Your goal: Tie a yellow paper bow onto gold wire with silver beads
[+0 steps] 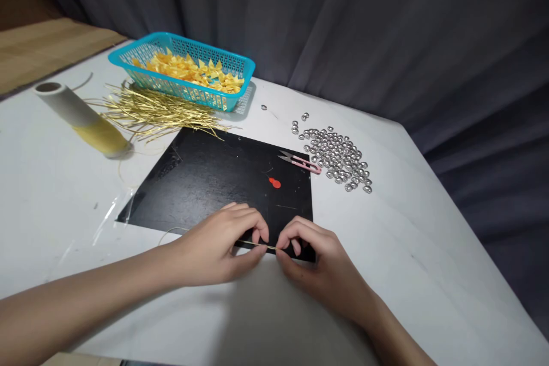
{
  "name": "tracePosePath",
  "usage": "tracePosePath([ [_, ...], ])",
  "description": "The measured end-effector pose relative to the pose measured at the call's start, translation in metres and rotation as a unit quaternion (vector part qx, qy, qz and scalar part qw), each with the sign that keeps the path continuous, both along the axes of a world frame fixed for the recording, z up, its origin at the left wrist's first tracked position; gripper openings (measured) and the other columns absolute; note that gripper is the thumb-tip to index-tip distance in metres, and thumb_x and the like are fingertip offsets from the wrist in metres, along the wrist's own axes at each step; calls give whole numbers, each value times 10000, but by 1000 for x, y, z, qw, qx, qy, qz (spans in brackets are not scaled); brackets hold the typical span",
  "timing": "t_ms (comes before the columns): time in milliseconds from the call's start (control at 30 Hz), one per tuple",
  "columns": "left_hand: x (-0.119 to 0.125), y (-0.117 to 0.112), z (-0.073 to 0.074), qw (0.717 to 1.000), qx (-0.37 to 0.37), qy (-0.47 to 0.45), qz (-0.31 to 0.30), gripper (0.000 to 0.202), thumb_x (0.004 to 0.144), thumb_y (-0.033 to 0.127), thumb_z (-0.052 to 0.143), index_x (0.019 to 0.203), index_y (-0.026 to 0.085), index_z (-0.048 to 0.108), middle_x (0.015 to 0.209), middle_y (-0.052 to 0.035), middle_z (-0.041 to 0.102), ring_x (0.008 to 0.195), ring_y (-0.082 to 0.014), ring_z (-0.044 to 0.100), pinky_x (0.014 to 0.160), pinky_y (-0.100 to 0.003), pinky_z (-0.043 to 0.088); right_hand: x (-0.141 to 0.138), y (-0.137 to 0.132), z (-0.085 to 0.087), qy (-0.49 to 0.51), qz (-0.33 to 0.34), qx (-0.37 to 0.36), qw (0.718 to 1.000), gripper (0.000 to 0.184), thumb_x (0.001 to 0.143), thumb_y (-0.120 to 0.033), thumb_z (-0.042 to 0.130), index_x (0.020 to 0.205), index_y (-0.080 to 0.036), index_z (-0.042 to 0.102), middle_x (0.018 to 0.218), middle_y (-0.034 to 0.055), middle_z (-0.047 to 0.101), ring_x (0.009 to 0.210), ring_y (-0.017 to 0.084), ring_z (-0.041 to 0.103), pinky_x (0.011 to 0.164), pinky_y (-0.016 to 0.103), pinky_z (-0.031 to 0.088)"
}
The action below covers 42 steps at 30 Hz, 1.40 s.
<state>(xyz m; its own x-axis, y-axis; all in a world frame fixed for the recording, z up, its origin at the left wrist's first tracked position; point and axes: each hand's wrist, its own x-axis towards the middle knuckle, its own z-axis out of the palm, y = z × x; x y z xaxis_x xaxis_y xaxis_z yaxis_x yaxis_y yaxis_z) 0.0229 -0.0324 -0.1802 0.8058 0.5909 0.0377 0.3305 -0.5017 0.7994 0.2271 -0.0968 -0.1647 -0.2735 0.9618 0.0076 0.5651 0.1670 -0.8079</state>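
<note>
Both hands meet over the near edge of a black mat, each pinching a thin gold thread. My left hand holds it between thumb and fingertips, and a loop of the strand trails out behind the wrist. Just to the right, my right hand grips the same thread, its fingertips close to the left ones. Farther up the mat lie a small red piece and pink-handled thread snips. The fingers hide part of the thread.
A blue basket of yellow ribbon pieces stands at the back. Gold strands lie before it. On the left is a thread cone, on the right a pile of silver beads. A dark curtain hangs behind the white table.
</note>
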Motion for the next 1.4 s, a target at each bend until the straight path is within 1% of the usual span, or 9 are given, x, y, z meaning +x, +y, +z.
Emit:
tracePosePath([
  [100, 0, 1, -1, 1000, 6, -12, -10, 94, 874, 245, 624, 961, 207, 620, 835, 7, 661, 792, -162, 604, 746, -275, 370, 0, 0, -1, 12, -2, -6, 1000, 130, 815, -82, 560, 794, -207, 589, 745, -13, 544, 655, 125, 469, 614, 244, 393],
  [333, -1, 4, -6, 999, -5, -16, -38, 161, 973, 305, 524, 955, 218, 659, 735, 26, 651, 707, -126, 592, 741, -251, 366, 1, 0, -1, 31, -10, -34, 999, 120, 826, -93, 575, 801, -204, 613, 745, -11, 549, 663, 127, 474, 622, 248, 394],
  [467, -3, 2, -5, 999, -30, -9, -26, 197, 971, 315, 509, 915, 196, 656, 543, 78, 435, 538, -96, 453, 596, -208, 325, 1, 2, 1, 40, -19, -43, 998, 108, 838, -119, 579, 791, -203, 627, 731, -11, 553, 652, 128, 473, 610, 252, 388],
  [600, -5, 0, -5, 998, -54, -6, -13, 213, 963, 312, 503, 901, 184, 660, 532, 95, 320, 499, -81, 361, 518, -194, 255, 3, 2, 1, 50, -22, -31, 998, 94, 851, -147, 586, 790, -203, 630, 719, -10, 555, 639, 128, 469, 600, 254, 389],
  [733, -4, 1, -4, 998, -65, -9, -4, 223, 961, 315, 501, 893, 173, 659, 539, 98, 319, 500, -73, 354, 507, -188, 243, 5, 1, 0, 48, -27, -5, 998, 38, 857, -180, 627, 885, -197, 646, 749, -4, 562, 654, 128, 493, 606, 252, 403],
  [833, -3, 2, -3, 998, -69, -11, 0, 214, 954, 306, 508, 891, 168, 660, 532, 102, 316, 490, -70, 347, 501, -186, 238, 3, 0, -2, 38, -20, 8, 999, 73, 865, -227, 669, 929, -198, 651, 776, -2, 568, 673, 125, 506, 607, 245, 401],
  [1000, -3, 2, -2, 998, -68, -2, 1, 206, 949, 303, 513, 890, 174, 663, 530, 102, 314, 493, -71, 352, 502, -187, 235, 1, -2, -7, 29, -8, 12, 999, 82, 940, -229, 589, 879, -210, 641, 771, -10, 575, 657, 112, 500, 604, 241, 381],
  [1233, -4, 1, -2, 997, -79, 6, 10, 192, 946, 296, 515, 901, 179, 660, 528, 104, 304, 493, -71, 340, 506, -193, 235, 2, -2, -8, 22, -15, 3, 1000, 114, 959, -223, 552, 869, -216, 622, 757, -19, 544, 655, 113, 491, 605, 239, 373],
  [1400, -3, 1, -2, 997, -82, -5, 9, 192, 950, 305, 506, 906, 185, 650, 536, 105, 284, 495, -72, 331, 507, -191, 243, -1, -4, -9, 18, -17, 7, 1000, 124, 981, -211, 490, 876, -219, 556, 789, -23, 533, 666, 107, 487, 617, 232, 368],
])
